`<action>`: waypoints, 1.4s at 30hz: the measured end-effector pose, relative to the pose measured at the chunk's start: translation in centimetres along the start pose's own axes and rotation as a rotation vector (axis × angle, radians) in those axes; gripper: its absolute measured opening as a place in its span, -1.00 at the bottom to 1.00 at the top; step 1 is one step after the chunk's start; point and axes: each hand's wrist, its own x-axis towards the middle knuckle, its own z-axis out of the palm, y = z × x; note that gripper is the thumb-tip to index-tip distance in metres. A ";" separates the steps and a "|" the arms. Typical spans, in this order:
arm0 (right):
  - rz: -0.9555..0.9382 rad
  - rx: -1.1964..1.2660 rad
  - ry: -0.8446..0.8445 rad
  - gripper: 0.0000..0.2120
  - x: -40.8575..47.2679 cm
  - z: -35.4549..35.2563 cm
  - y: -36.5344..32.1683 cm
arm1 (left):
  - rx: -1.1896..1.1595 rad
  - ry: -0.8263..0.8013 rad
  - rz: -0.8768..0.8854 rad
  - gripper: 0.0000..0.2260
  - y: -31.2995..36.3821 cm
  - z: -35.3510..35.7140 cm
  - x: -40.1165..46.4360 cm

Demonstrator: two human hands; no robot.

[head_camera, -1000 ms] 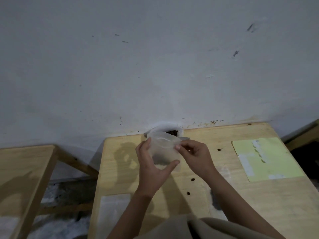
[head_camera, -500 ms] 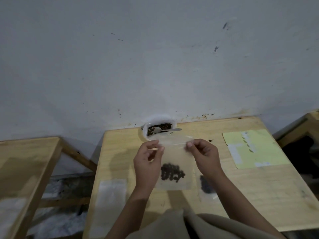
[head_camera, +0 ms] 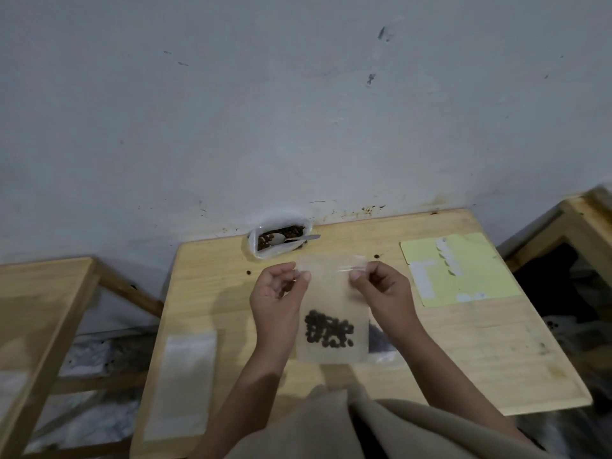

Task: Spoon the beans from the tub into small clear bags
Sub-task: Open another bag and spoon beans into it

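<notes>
A small clear bag (head_camera: 331,293) hangs upright over the wooden table (head_camera: 463,352), with dark beans (head_camera: 329,328) gathered at its bottom. My left hand (head_camera: 276,296) pinches the bag's top left corner and my right hand (head_camera: 381,289) pinches the top right corner. The white tub (head_camera: 261,251) of beans stands at the table's far edge against the wall. A metal spoon (head_camera: 291,239) lies in the tub, its handle sticking out to the right.
A stack of empty clear bags (head_camera: 183,379) lies at the table's near left. Another bag holding beans (head_camera: 381,339) rests on the table behind my right wrist. A yellow-green sheet (head_camera: 463,270) lies at the right. Loose beans dot the tabletop. A second wooden table (head_camera: 36,309) stands to the left.
The bag went from being held up by the tub, its mouth open, to hanging flat with both hands pinching its top corners. The view has tilted down a little.
</notes>
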 end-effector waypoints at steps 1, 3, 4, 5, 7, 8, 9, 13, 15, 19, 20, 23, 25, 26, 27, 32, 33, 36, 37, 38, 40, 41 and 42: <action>0.012 0.012 -0.019 -0.84 -0.2 -0.1 -0.1 | 0.003 -0.002 -0.006 -0.79 -0.1 0.2 -0.1; 0.049 0.024 -0.022 -0.90 -0.4 -0.4 -0.1 | 0.008 -0.007 -0.006 -0.79 -0.1 0.7 -0.5; 0.065 0.017 -0.018 -0.91 -0.4 -0.5 0.0 | 0.013 -0.006 -0.006 -0.79 -0.1 0.9 -0.7; 0.070 -0.003 -0.016 -0.90 -0.3 -0.6 0.1 | 0.020 -0.005 -0.005 -0.79 -0.2 1.1 -0.9; 0.053 -0.060 -0.004 -0.87 -0.3 -1.0 0.2 | 0.030 -0.013 -0.007 -0.79 -0.3 1.4 -1.2; 0.038 -0.082 0.005 -0.85 -0.2 -1.2 0.3 | 0.029 -0.023 -0.013 -0.79 -0.3 1.6 -1.3; 0.025 -0.098 0.013 -0.84 -0.2 -1.4 0.2 | 0.024 -0.033 -0.026 -0.79 -0.4 1.7 -1.5; 0.005 -0.121 0.027 -0.83 0.0 -2.2 -0.2 | 0.005 -0.090 -0.132 -0.84 -0.4 2.6 -1.9; 0.029 -0.102 0.019 -0.84 0.0 -2.6 -0.2 | 0.047 -0.158 -0.150 -0.93 -0.6 2.8 -2.0; 0.056 -0.075 0.000 -0.87 0.0 -3.1 -0.2 | 0.119 -0.225 -0.115 -0.95 -0.9 3.1 -2.0; 0.060 -0.062 -0.002 -0.87 0.1 -3.2 -0.2 | 0.126 -0.221 -0.104 -0.94 -1.0 3.2 -2.0; 0.078 -0.029 -0.023 -0.89 0.1 -3.3 -0.4 | 0.153 -0.203 -0.078 -0.91 -1.0 3.4 -1.8; 0.099 -0.016 -0.029 -0.91 0.2 -3.2 -0.5 | 0.165 -0.223 -0.071 -0.91 -1.0 3.4 -1.6; 0.111 -0.010 -0.026 -0.90 0.2 -3.2 -0.6 | 0.166 -0.235 -0.072 -0.91 -1.0 3.4 -1.6; 0.118 0.002 -0.020 -0.89 0.3 -3.1 -0.6 | 0.162 -0.241 -0.075 -0.92 -1.0 3.5 -1.6; 0.081 0.016 0.009 -0.86 0.9 -2.8 -0.2 | 0.133 -0.248 -0.100 -0.90 -1.3 3.7 -1.5; 0.070 0.005 0.010 -0.85 1.0 -2.8 -0.2 | 0.139 -0.254 -0.101 -0.89 -1.3 3.7 -1.5; 0.025 -0.031 -0.010 -0.86 1.3 -2.9 0.0 | 0.153 -0.292 -0.105 -0.89 -1.4 3.8 -1.6; 0.019 -0.035 -0.017 -0.87 1.3 -2.9 0.0 | 0.156 -0.299 -0.100 -0.90 -1.4 3.9 -1.6; 0.024 -0.026 -0.019 -0.87 1.3 -2.8 0.1 | 0.166 -0.300 -0.089 -0.91 -1.5 3.9 -1.6; 0.062 0.017 -0.014 -0.87 1.2 -2.7 0.3 | 0.210 -0.283 -0.064 -0.93 -1.8 3.9 -1.3; 0.084 0.037 -0.014 -0.88 1.1 -2.7 0.4 | 0.233 -0.269 -0.059 -0.94 -1.9 4.0 -1.2; 0.104 0.055 -0.019 -0.89 1.1 -2.8 0.5 | 0.250 -0.255 -0.066 -0.94 -2.0 4.0 -1.0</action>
